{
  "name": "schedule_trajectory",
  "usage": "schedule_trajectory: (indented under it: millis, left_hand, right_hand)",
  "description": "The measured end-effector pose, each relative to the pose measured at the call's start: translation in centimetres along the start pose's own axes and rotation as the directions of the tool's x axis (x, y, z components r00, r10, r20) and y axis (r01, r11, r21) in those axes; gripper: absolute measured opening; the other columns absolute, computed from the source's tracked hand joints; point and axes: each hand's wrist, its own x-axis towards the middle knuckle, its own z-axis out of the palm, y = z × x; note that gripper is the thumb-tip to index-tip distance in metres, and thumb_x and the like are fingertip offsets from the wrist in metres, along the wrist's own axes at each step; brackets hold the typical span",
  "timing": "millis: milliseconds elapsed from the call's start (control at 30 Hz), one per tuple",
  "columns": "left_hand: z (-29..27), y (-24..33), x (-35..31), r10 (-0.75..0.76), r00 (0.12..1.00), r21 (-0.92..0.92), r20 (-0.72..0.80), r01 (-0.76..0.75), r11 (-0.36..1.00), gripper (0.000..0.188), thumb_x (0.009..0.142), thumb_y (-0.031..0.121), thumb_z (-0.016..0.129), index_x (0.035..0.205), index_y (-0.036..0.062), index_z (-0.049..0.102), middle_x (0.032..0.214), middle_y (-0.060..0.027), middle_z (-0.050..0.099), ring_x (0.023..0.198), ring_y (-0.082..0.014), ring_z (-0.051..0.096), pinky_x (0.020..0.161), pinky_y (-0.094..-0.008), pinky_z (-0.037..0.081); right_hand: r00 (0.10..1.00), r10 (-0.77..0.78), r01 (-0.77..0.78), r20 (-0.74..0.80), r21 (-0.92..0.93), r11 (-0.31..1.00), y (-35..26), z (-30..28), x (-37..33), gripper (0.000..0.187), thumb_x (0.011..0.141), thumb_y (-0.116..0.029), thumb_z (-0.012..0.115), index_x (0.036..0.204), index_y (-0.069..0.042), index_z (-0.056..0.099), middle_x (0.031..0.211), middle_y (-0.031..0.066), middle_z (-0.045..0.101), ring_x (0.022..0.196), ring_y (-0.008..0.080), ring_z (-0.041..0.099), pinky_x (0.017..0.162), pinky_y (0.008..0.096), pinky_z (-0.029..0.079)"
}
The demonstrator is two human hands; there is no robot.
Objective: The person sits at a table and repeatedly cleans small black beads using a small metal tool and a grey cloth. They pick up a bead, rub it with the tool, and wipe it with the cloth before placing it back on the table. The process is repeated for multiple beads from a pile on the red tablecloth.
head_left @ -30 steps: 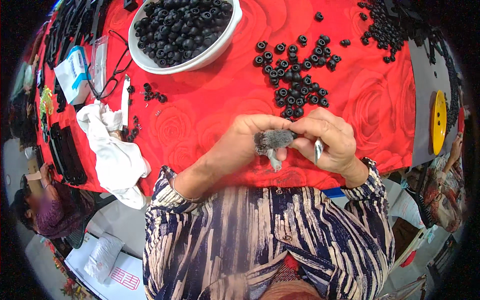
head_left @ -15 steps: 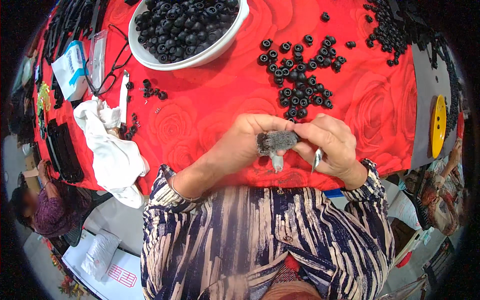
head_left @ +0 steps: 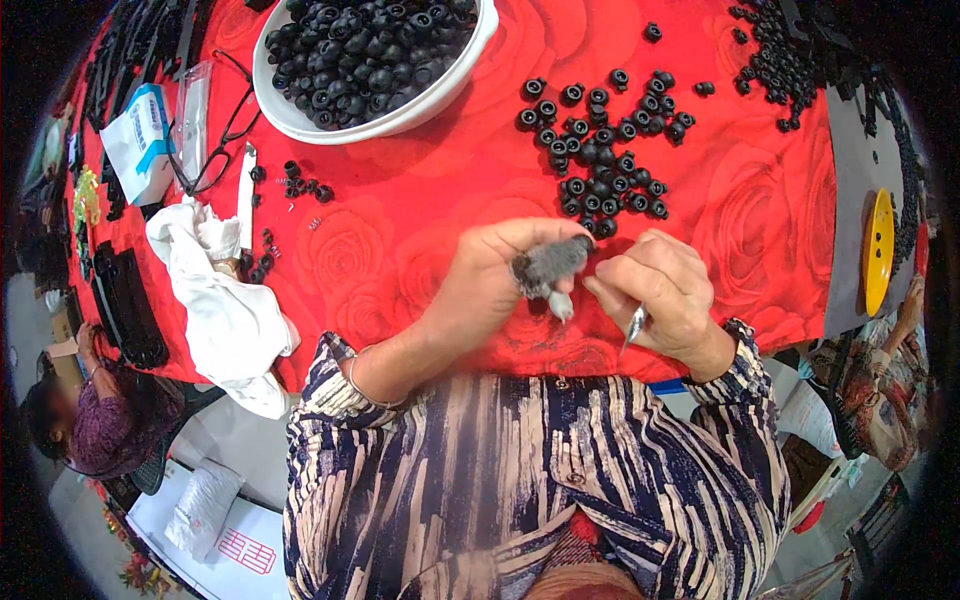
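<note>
My left hand (head_left: 480, 285) is closed above the near part of the red cloth. A worn grey finger cover (head_left: 560, 260) wraps one of its fingers, and a whitish one (head_left: 561, 304) shows below. At its fingertips is a small black round part (head_left: 584, 241), pinched by the thumb; motion blurs its details. Just to the right, my right hand (head_left: 665, 285) is closed around a small silver blade (head_left: 635, 324), which points down toward me. The right fingertips are a little apart from the left hand. Beyond both hands lies a loose cluster of similar black parts (head_left: 603, 155).
A white bowl (head_left: 400, 122) heaped with black parts stands at the back. To the left are a white cloth (head_left: 225, 315), eyeglasses (head_left: 212, 170), a white packet (head_left: 138, 145) and small springs. A yellow plate (head_left: 878, 255) sits far right. Other people sit at both sides.
My hands have come apart: the right fingertips have left the black part. My left hand has tilted up slightly with it. The blade stays in my right hand.
</note>
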Motion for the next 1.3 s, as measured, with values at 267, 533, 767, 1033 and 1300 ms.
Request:
schedule_trajectory:
  millis: [267,533,767,1033,1300]
  left_hand:
    - [0.5,1.5,-0.1,0.094,0.995,0.128,0.015,-0.095,0.987,0.021,0.089,-0.001,0.050,0.108,-0.0027,0.059,0.090,-0.0044,0.057,0.073,-0.0100,0.060,0.064,-0.0229,0.051]
    - [0.6,1.4,-0.1,0.084,0.995,0.152,0.050,-0.091,0.984,0.022,0.088,-0.003,0.049,0.108,-0.0032,0.058,0.092,-0.0046,0.057,0.074,-0.0098,0.059,0.063,-0.0229,0.051]
    - [0.8,1.3,-0.1,0.068,0.997,0.179,0.027,-0.072,0.981,0.023,0.088,-0.003,0.050,0.109,-0.0032,0.058,0.091,-0.0041,0.057,0.071,-0.0094,0.058,0.061,-0.0219,0.050]
    - [0.6,1.3,-0.1,0.072,0.997,0.180,0.030,-0.076,0.981,0.023,0.087,-0.002,0.051,0.109,-0.0031,0.059,0.090,-0.0036,0.055,0.067,-0.0088,0.058,0.059,-0.0211,0.048]
    - [0.6,1.4,-0.1,0.060,0.998,0.177,0.034,-0.065,0.982,0.023,0.088,-0.003,0.050,0.109,-0.0034,0.059,0.089,-0.0039,0.055,0.067,-0.0094,0.058,0.059,-0.0218,0.049]
  right_hand:
    - [0.895,0.385,-0.445,0.225,0.403,0.800,-0.3,-2.4,1.4,0.027,0.079,-0.006,0.058,0.104,0.004,0.052,0.086,0.0129,0.055,0.076,0.0228,0.055,0.068,0.0317,0.043]
    - [0.878,0.424,-0.473,0.223,0.264,0.840,-0.1,-1.6,0.9,0.023,0.082,-0.001,0.056,0.104,0.004,0.054,0.082,0.0138,0.055,0.073,0.0264,0.056,0.065,0.0330,0.044]
    - [0.876,0.431,-0.475,0.216,0.240,0.846,-0.1,-1.4,0.9,0.023,0.081,-0.001,0.057,0.103,0.005,0.054,0.080,0.0140,0.053,0.069,0.0263,0.055,0.061,0.0332,0.043]
    - [0.886,0.414,-0.458,0.207,0.258,0.851,0.2,-1.2,0.7,0.025,0.080,-0.001,0.058,0.103,0.004,0.054,0.077,0.0130,0.052,0.067,0.0254,0.055,0.059,0.0328,0.042]
    - [0.896,0.401,-0.440,0.193,0.249,0.863,0.3,-1.0,0.6,0.024,0.079,-0.001,0.059,0.102,0.003,0.055,0.074,0.0111,0.050,0.063,0.0235,0.053,0.056,0.0322,0.041]
